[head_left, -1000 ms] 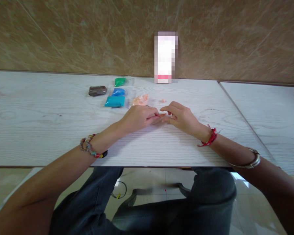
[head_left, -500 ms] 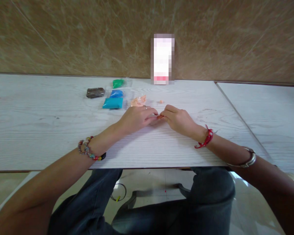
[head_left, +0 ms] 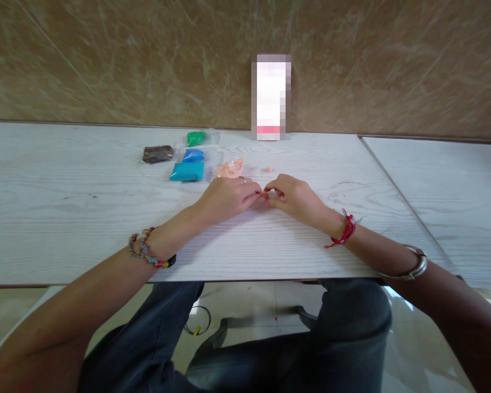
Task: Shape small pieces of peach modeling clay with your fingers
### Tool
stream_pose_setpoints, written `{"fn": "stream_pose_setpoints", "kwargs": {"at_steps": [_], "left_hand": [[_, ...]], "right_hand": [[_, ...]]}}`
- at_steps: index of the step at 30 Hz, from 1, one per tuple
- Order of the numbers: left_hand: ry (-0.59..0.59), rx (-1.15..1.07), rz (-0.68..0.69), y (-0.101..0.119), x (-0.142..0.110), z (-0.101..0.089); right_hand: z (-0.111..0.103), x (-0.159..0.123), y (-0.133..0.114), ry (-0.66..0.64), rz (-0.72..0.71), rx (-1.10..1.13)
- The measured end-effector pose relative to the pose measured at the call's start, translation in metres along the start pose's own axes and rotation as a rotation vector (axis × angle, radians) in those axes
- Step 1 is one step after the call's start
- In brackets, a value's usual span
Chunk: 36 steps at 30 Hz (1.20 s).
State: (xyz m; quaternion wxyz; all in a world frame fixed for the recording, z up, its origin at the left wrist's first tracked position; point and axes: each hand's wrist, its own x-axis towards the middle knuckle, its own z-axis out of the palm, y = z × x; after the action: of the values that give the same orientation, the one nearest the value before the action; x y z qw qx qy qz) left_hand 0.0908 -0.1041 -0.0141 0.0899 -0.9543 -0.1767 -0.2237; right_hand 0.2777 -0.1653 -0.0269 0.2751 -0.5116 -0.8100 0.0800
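Over the middle of the table, my left hand point(head_left: 231, 195) is closed in a pinch, with a ring on one finger. At its fingertips is a small orange-brown piece of clay point(head_left: 265, 195), partly hidden by the fingers. My right hand point(head_left: 297, 195) meets it from the other side, thumb and forefinger curved around the same piece. A small peach ball of clay point(head_left: 269, 169) lies just beyond the fingertips. Behind my left hand rests an opened clear wrapper with peach clay point(head_left: 230, 167).
Left of the hands lie packets of clay: turquoise point(head_left: 187, 171), blue point(head_left: 193, 156), green point(head_left: 196, 138) and brown point(head_left: 157, 154). A phone with a blurred screen point(head_left: 270, 98) leans on the marbled wall. The white wooden table point(head_left: 85, 229) has a seam at right.
My right thumb and forefinger have spread a little, leaving a gap behind the clay piece. The left fingers have drawn closer together. The packets and peach ball stay in place.
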Motion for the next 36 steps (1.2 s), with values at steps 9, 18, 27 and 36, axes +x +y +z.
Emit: {"fn": "stream_pose_setpoints", "kwargs": {"at_steps": [9,18,27,36], "left_hand": [[0.017,-0.086,0.046,0.0,-0.001,0.0009],[0.001,-0.091,0.014,-0.0039,-0.0013,0.0015],[0.03,-0.087,0.018,-0.0042,-0.0017,0.0027],[0.029,-0.09,-0.031,-0.0065,-0.0027,0.0059]], "right_hand": [[-0.0033,0.0021,-0.0041,-0.045,0.01,-0.004],[-0.0013,0.002,-0.0026,-0.116,0.03,-0.053],[0.0,0.0013,-0.0017,-0.147,0.046,-0.095],[-0.0013,0.0039,0.0033,0.017,0.162,0.122]]}}
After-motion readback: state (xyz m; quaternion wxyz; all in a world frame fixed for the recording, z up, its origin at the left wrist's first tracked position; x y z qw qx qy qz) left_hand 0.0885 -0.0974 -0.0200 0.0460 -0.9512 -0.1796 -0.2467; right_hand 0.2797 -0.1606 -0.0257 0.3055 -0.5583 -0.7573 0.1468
